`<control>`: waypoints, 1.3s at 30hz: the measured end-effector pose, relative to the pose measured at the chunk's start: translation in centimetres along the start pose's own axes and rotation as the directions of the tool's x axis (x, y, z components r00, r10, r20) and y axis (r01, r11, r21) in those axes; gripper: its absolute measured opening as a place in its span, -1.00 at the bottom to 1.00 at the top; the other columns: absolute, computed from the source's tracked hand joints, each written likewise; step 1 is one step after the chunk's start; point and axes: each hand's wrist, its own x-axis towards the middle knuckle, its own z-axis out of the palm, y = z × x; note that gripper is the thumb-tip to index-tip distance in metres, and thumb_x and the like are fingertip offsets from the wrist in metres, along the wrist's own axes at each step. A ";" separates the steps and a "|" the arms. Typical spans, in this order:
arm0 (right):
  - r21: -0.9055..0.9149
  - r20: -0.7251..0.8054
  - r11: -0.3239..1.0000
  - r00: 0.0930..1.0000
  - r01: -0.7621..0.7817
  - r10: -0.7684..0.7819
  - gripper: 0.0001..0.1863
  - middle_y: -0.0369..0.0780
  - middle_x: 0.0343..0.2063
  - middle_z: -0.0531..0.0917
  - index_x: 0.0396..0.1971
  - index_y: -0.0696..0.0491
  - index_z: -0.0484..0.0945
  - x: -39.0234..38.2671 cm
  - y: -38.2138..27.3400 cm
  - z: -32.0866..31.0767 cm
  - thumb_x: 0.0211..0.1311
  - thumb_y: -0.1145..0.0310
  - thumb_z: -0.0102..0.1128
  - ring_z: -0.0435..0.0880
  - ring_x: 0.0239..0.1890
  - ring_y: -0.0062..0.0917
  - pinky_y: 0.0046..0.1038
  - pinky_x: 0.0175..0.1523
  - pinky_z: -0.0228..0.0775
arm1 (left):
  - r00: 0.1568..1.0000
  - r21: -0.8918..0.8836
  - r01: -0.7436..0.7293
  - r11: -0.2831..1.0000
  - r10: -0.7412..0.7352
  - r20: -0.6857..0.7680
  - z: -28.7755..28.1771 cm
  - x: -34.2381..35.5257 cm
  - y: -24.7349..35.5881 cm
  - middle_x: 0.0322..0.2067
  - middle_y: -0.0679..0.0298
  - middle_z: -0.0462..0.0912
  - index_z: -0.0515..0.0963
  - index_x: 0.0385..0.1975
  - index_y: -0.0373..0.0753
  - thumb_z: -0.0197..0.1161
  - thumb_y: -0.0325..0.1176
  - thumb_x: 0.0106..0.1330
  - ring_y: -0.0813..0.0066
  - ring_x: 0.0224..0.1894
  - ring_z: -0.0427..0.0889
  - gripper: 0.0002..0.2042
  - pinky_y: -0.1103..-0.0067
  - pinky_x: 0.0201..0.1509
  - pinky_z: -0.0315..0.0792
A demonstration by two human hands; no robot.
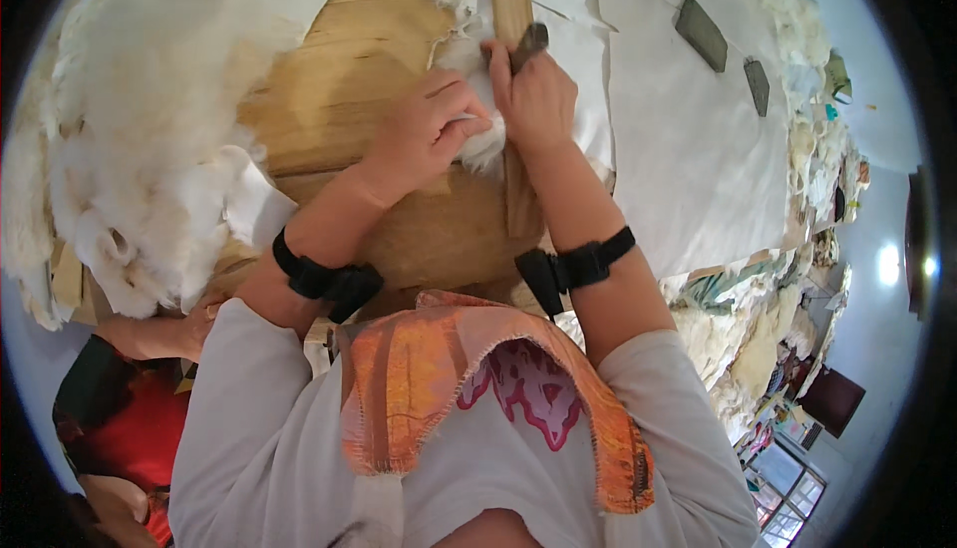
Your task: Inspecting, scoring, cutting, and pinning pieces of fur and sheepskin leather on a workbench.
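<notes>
A wooden table (339, 99) carries a large fleece (150, 119) at your left. Your left hand (429, 134) pinches a small fur piece (478, 144) against a ruler (518, 199); your right hand (533, 94) grips a knife (528, 44).

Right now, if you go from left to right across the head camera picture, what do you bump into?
Fluffy white fur pile → left hand → right hand holding a dark tool → white sheet → two dark blocks.
</notes>
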 end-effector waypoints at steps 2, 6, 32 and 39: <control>-0.022 0.032 0.999 0.999 -0.035 0.035 -0.56 -0.05 -0.55 0.66 -0.54 0.11 0.62 1.0 0.0 0.2 0.40 0.06 0.11 0.69 -0.46 -0.08 -0.18 -0.35 0.54 | 0.997 0.070 -0.069 0.995 0.071 -0.028 -0.7 0.2 0.8 -0.40 0.16 0.51 0.55 -0.37 -0.31 0.32 -0.52 0.26 0.19 -0.31 0.55 -0.93 0.49 -0.24 0.44; -0.001 0.096 0.992 0.987 -0.128 0.128 -0.49 -0.06 -0.43 0.67 -0.59 0.13 0.66 1.8 -0.3 0.1 0.41 0.04 0.07 0.70 -0.34 -0.14 -0.12 -0.29 0.54 | 0.969 0.169 0.074 0.983 -0.111 0.221 -2.4 1.4 1.8 -0.35 0.13 0.55 0.56 -0.32 -0.28 0.32 -0.42 0.27 0.09 -0.26 0.56 -0.89 0.39 -0.17 0.46; 0.083 -0.085 0.963 0.964 0.257 -0.250 -0.74 -0.04 -0.39 0.66 -0.38 0.10 0.70 2.6 0.8 1.0 0.38 0.30 0.08 0.58 -0.18 -0.07 -0.17 0.03 0.43 | 0.917 0.513 0.272 0.814 -0.382 0.119 -1.1 6.6 -2.7 -0.37 0.08 0.71 0.64 -0.28 -0.20 0.18 -0.15 0.29 0.00 -0.23 0.69 -0.75 0.17 -0.15 0.51; -0.096 0.042 0.993 0.997 -0.066 0.071 -0.53 -0.04 -0.56 0.68 -0.50 0.11 0.68 5.8 0.1 1.8 0.40 0.04 0.04 0.72 -0.42 -0.15 -0.15 -0.27 0.54 | 0.933 0.113 0.359 0.926 -0.360 -0.012 -0.4 5.6 -4.4 -0.46 0.05 0.65 0.61 -0.30 -0.22 0.21 -0.15 0.29 0.04 -0.37 0.63 -0.75 0.26 -0.28 0.44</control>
